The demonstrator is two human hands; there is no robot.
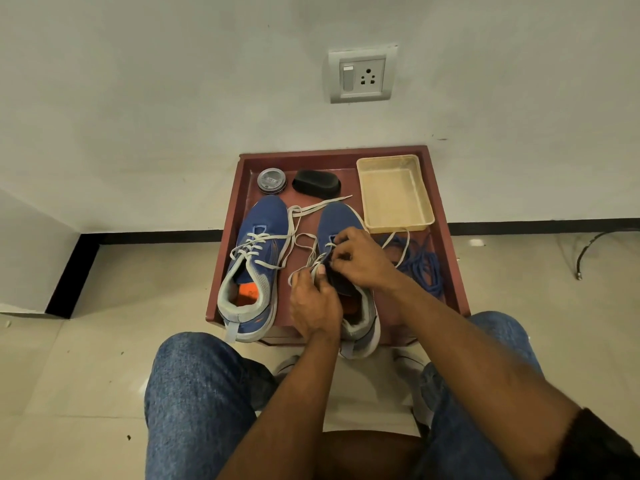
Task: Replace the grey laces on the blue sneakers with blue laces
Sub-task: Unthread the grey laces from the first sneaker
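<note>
Two blue sneakers stand toes-away on a low red-brown table. The left sneaker still carries its grey lace, loosened and untied. Over the right sneaker, my left hand pinches a loop of grey lace at the shoe's left side. My right hand pinches the lace at the eyelets over the tongue. Loose grey lace ends trail between the shoes and toward the tray. A tangle of blue laces lies on the table right of my right hand.
A beige plastic tray sits at the table's back right. A round polish tin and a black brush are at the back left. The wall stands close behind; my denim-clad knees flank the table's near edge.
</note>
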